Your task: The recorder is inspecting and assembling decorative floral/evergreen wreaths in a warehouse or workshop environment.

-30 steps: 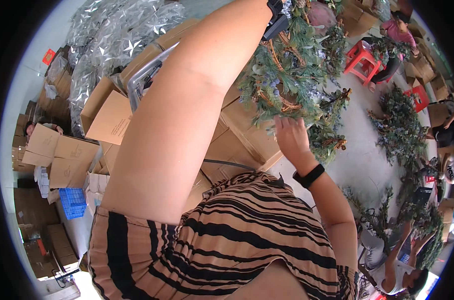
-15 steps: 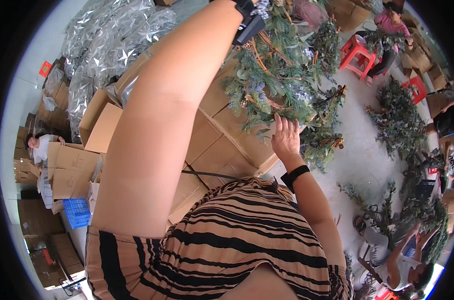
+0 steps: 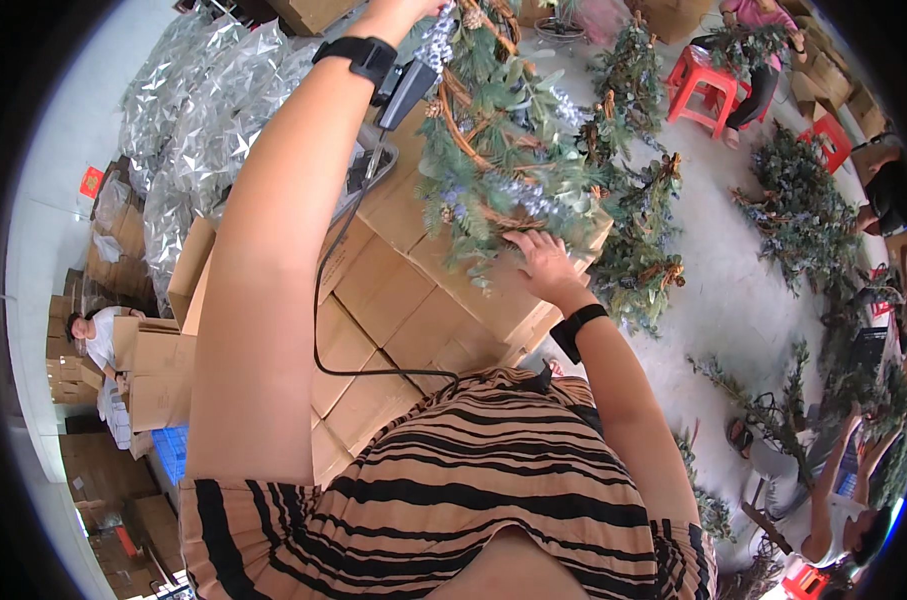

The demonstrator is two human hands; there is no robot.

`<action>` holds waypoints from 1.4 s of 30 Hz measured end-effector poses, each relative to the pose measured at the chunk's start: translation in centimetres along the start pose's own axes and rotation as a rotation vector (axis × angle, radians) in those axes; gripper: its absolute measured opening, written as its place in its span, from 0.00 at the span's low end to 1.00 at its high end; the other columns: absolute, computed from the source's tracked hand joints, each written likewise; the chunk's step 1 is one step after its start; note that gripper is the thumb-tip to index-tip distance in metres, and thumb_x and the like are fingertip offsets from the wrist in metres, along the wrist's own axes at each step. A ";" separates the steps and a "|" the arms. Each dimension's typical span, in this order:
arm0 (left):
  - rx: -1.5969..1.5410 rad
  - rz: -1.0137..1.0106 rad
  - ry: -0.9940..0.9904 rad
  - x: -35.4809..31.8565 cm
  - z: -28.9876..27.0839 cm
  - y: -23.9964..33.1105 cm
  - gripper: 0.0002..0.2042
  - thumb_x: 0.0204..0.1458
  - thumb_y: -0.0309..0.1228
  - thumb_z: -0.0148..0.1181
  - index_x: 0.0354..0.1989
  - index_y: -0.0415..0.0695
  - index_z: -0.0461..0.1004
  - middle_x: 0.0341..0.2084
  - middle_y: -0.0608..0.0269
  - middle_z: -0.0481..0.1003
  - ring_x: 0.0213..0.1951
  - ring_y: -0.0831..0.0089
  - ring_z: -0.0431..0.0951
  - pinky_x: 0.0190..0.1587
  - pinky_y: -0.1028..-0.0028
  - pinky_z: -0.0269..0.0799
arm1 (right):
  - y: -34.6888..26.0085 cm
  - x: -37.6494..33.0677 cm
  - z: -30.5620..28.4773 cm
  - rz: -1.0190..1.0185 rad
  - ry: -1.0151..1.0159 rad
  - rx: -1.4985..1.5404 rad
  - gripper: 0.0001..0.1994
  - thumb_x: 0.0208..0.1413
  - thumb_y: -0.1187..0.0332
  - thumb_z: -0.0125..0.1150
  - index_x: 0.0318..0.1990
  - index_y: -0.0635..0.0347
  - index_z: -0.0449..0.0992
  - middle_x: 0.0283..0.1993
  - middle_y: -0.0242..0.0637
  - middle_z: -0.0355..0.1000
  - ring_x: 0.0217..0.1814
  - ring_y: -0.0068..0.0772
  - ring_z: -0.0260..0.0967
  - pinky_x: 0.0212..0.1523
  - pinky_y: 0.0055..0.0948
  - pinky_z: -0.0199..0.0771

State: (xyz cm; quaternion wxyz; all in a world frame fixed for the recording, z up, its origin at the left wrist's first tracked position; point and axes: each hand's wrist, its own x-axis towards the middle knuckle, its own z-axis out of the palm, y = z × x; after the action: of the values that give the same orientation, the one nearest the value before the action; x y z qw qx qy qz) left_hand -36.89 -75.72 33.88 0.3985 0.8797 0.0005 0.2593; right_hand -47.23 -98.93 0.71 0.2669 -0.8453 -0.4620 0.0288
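A wreath [image 3: 518,180] of twisted brown vine lies on stacked cardboard boxes ahead of me, dressed with green needles, leaves, pinecones and pale purple flower sprigs. At its near edge, my right hand [image 3: 546,265] touches the greenery and vine with fingers stretched out. My left hand [image 3: 405,10] reaches to the far left side of the wreath, where the picture's top edge cuts off its fingers. A black band with a dark device [image 3: 407,92] sits at the left wrist, and a black cable [image 3: 318,310] runs back toward my waist.
Cardboard boxes [image 3: 398,310] form the work surface. Clear-wrapped silver stars [image 3: 213,120] are heaped at left, near a person [image 3: 98,335] at cartons. More greenery [image 3: 633,200] lies right on the grey floor. Red stools [image 3: 703,90] and people holding greenery [image 3: 763,40] are farther right.
My left arm has drawn back and left, bringing its wrist into view. The wreath has shifted left and slightly nearer. My right hand has moved slightly left along its near edge.
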 end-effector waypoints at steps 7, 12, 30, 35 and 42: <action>-0.017 -0.092 -0.061 -1.0 -0.3 1.4 0.08 0.55 0.28 0.56 0.34 0.34 0.74 0.17 0.61 0.73 0.16 0.77 0.71 0.18 0.78 0.66 | -1.5 -2.6 -0.4 -0.114 0.184 0.136 0.22 0.44 0.73 0.58 0.52 0.54 0.71 0.48 0.40 0.69 0.53 0.44 0.66 0.56 0.40 0.61; -0.064 -0.161 -0.040 0.5 -3.8 -2.2 0.06 0.56 0.28 0.55 0.34 0.37 0.74 0.18 0.62 0.73 0.18 0.75 0.73 0.20 0.77 0.69 | -1.6 -2.2 -2.3 0.253 0.444 0.465 0.11 0.49 0.74 0.58 0.42 0.57 0.73 0.34 0.41 0.72 0.31 0.44 0.72 0.33 0.40 0.73; -0.044 -0.331 -0.047 3.6 -13.4 -15.2 0.12 0.55 0.41 0.59 0.42 0.49 0.74 0.26 0.74 0.71 0.29 0.85 0.70 0.33 0.83 0.67 | -0.5 3.0 -2.5 0.117 0.607 -0.132 0.21 0.41 0.66 0.67 0.46 0.53 0.72 0.53 0.38 0.65 0.53 0.43 0.62 0.52 0.42 0.60; -0.071 -0.357 -0.012 3.3 -13.4 -15.6 0.12 0.56 0.41 0.59 0.42 0.49 0.74 0.27 0.75 0.71 0.29 0.86 0.70 0.32 0.84 0.66 | -2.1 1.9 -1.4 -0.051 0.587 0.003 0.14 0.45 0.68 0.62 0.41 0.58 0.73 0.43 0.36 0.70 0.44 0.38 0.67 0.49 0.40 0.60; -0.284 -0.260 -0.071 1.5 -9.9 -11.6 0.08 0.58 0.33 0.54 0.40 0.44 0.72 0.23 0.67 0.72 0.24 0.79 0.71 0.27 0.79 0.68 | -0.6 3.0 -3.7 0.103 0.760 0.093 0.09 0.48 0.71 0.62 0.39 0.55 0.75 0.37 0.35 0.70 0.39 0.40 0.66 0.39 0.36 0.63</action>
State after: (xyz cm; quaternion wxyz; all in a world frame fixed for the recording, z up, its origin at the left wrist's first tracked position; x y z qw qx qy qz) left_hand -37.72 -60.51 31.84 0.5485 0.8159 0.0632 0.1718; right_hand -44.92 -97.84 4.74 0.4553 -0.8048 -0.2851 -0.2524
